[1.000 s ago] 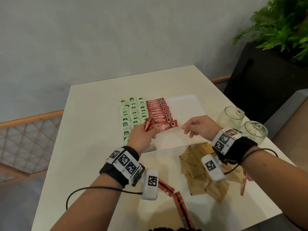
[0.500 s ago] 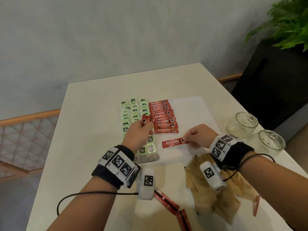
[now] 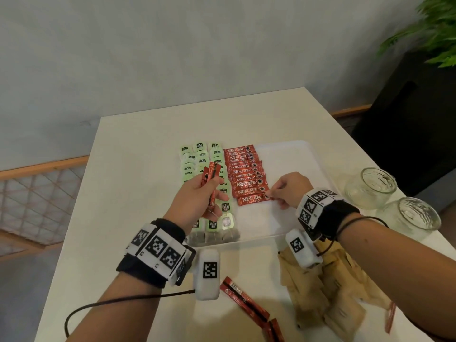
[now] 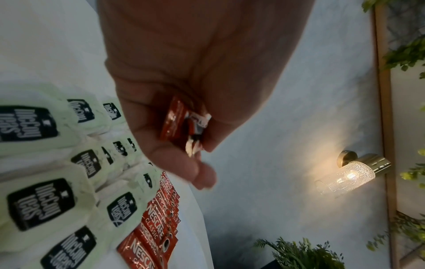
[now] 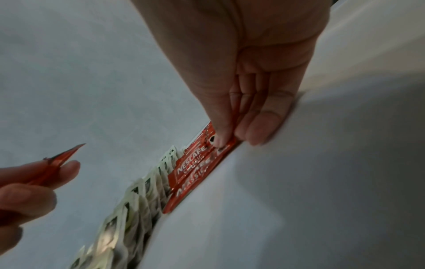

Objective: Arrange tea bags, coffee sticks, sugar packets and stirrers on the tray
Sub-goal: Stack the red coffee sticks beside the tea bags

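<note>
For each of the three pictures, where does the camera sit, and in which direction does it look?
Head: worn on the head, looks forward and down at the tray; both forearms, left hand and right hand show.
Left wrist: looks along the left hand gripping coffee sticks.
Right wrist: looks along the right hand pinching the nearest coffee stick.
Shared by all three views: the tea bags.

Cream table (image 3: 138, 183) — white tray (image 3: 291, 154), two glass jars (image 3: 370, 187), brown packets (image 3: 328, 292), loose red sticks (image 3: 246, 304).
</note>
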The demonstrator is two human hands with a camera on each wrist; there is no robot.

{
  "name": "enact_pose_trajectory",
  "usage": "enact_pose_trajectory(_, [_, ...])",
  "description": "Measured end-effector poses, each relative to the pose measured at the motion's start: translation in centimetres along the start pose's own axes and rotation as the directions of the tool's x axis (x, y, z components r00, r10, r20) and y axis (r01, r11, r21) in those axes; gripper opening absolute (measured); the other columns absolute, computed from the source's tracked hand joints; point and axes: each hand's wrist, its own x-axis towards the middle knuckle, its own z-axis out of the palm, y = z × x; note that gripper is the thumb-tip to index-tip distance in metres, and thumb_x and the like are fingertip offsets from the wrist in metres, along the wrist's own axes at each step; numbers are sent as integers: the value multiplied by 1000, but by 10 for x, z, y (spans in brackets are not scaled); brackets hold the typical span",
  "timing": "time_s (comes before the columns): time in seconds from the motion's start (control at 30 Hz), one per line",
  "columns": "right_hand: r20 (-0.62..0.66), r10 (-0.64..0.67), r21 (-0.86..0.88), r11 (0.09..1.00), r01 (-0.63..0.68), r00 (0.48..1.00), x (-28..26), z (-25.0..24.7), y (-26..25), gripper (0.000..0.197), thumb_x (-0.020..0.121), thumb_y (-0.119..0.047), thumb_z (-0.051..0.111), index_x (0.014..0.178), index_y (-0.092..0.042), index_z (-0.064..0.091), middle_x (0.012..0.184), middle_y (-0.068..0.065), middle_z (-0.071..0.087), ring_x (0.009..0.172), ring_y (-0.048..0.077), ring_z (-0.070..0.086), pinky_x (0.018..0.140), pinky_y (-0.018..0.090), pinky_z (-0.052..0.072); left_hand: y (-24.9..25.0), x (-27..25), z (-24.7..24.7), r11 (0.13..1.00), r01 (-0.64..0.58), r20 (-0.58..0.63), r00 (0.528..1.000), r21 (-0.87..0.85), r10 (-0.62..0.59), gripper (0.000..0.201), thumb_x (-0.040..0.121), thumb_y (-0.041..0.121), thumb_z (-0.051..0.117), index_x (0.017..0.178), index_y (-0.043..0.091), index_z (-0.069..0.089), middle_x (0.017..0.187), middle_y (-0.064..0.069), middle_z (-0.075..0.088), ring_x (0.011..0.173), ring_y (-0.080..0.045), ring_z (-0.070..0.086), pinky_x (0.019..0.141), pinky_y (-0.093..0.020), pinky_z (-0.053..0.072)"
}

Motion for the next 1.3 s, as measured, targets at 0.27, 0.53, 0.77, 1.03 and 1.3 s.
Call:
enact_pose_trajectory(0.27, [0, -16, -40, 999, 16, 1000, 3, 2, -5, 27, 78, -31, 80, 84, -10, 65, 75, 10, 73, 60, 19, 66, 67, 32, 60, -8, -5, -3, 995, 3, 61, 998, 100, -9, 20, 97, 26, 60, 96, 5, 62, 72, -7, 72, 39, -13, 52, 35, -20, 36])
enact_pose_trajectory(0.53, [114, -270, 283, 931, 229, 956, -41, -7, -20, 27, 91, -39, 63, 89, -14, 72, 73, 3, 65, 59, 14, 58, 60, 27, 53, -12, -17, 19, 992, 31, 192, 980, 125, -55, 24, 90, 24, 70, 99, 3, 64, 76, -9, 74, 36, -13, 44, 36, -17, 30])
enact_pose_trajectory(0.77, [117, -405, 424, 846, 323, 907, -70, -13, -18, 19, 87, -15, 70, 94, 3, 68, 62, 5, 61, 48, 12, 52, 51, 22, 48, -4, -28, 35, 990, -18, 194, 981, 139, -9, 28, 90, 47, 65, 80, 22, 69, 69, 1, 71, 43, -8, 37, 42, -19, 27])
enact_pose_trajectory(1.03, [147, -436, 531, 792, 301, 888, -94, -29, -12, 23, 77, -2, 75, 101, -4, 74, 89, 20, 73, 65, 15, 63, 66, 21, 56, -8, -35, 24, 973, -149, 154, 980, 175, 123, 17, 87, 36, 71, 92, 20, 73, 71, 12, 70, 67, -4, 59, 59, -15, 43])
enact_pose_trajectory(1.3, [97, -441, 453, 818, 355, 892, -94, -30, -10, 25, 78, -3, 77, 101, -12, 73, 72, 10, 69, 62, 16, 63, 67, 23, 54, -14, -38, 23, 984, -133, 82, 989, 122, 124, 17, 82, 21, 77, 97, 13, 76, 55, 19, 60, 45, 7, 47, 45, -7, 34])
